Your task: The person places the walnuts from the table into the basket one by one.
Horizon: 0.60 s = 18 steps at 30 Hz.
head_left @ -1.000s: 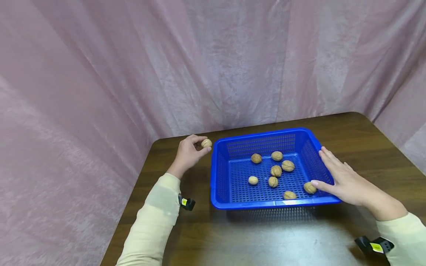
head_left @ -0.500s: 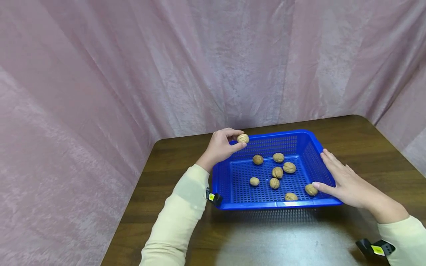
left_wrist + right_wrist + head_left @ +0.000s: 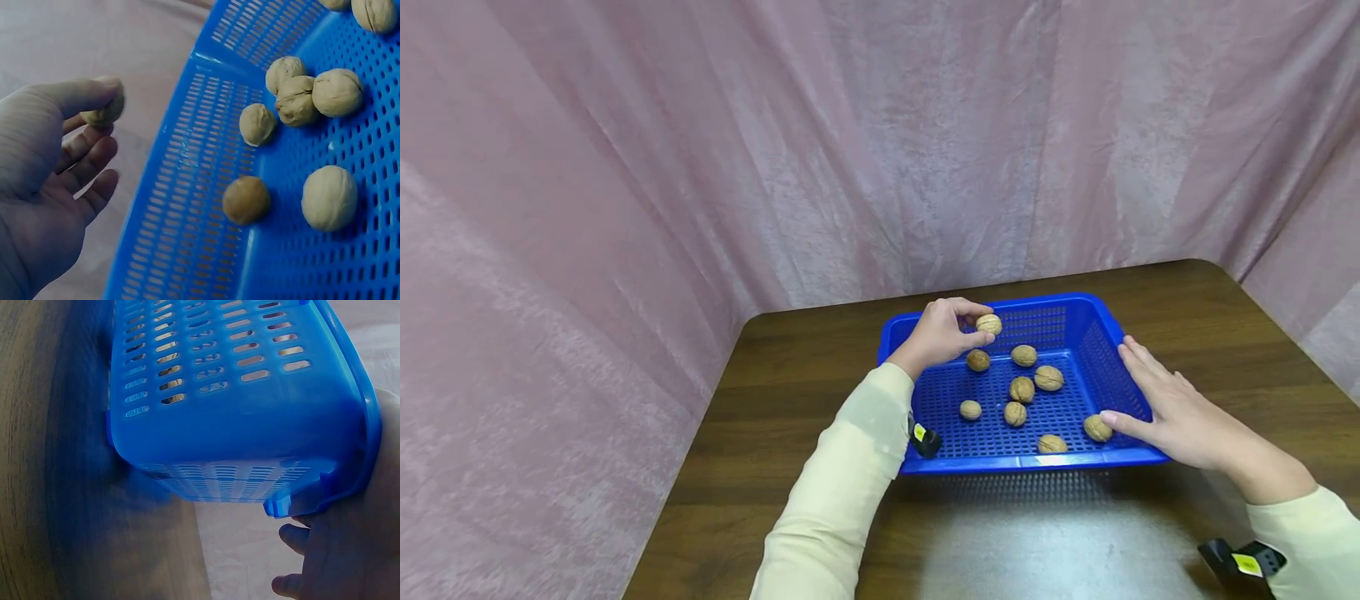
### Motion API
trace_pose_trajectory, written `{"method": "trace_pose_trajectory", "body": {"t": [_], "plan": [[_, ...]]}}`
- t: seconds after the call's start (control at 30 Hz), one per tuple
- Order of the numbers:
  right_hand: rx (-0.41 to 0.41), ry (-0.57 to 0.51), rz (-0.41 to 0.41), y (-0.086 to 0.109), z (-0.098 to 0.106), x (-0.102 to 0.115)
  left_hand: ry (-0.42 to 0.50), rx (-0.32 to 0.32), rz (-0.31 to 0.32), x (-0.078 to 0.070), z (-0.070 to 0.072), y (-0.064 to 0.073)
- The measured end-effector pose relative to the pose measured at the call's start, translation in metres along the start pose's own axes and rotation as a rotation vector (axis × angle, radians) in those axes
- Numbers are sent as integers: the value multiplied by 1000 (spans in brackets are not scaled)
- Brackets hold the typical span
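Observation:
Between the thumb and fingertips of my left hand (image 3: 946, 333), I pinch a pale walnut (image 3: 988, 324). It is above the back left part of a blue perforated plastic basket (image 3: 1037, 461). In the left wrist view the other fingers of this hand are spread below the walnut (image 3: 107, 112). Several walnuts (image 3: 1022, 389) lie apart or touching on the basket floor, one of them browner (image 3: 978, 360). My right hand (image 3: 1183, 417) rests on the basket's right rim with its fingers extended. Its thumb reaches inside, beside a walnut (image 3: 1097, 428); the right wrist view shows loose fingertips (image 3: 289, 537) outside the wall.
The basket stands on a dark wooden table (image 3: 790, 392) with rounded back corners. A pink velvet curtain (image 3: 880, 167) hangs behind and to the left. Bare tabletop extends left of the basket and in front of it.
My left hand has carried the pinched walnut rightward, from outside the basket's left rim to over its inside. The right hand and the walnuts in the basket have stayed put.

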State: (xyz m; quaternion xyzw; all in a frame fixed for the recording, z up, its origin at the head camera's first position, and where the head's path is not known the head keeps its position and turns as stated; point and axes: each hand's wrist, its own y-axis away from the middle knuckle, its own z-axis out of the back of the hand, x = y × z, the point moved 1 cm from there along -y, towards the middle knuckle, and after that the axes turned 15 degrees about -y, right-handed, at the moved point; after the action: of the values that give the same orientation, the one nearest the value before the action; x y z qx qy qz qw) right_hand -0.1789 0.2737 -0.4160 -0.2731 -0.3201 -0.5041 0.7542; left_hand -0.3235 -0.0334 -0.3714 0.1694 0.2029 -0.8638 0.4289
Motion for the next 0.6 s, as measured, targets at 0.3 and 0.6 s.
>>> {"method": "trace_pose_trajectory", "body": {"t": [0.3, 0.6], "plan": [[-4, 11, 1, 0, 2, 0, -49, 159, 57, 18, -21, 0], [0, 3, -22, -3, 2, -2, -196, 304, 58, 36, -40, -4]]}}
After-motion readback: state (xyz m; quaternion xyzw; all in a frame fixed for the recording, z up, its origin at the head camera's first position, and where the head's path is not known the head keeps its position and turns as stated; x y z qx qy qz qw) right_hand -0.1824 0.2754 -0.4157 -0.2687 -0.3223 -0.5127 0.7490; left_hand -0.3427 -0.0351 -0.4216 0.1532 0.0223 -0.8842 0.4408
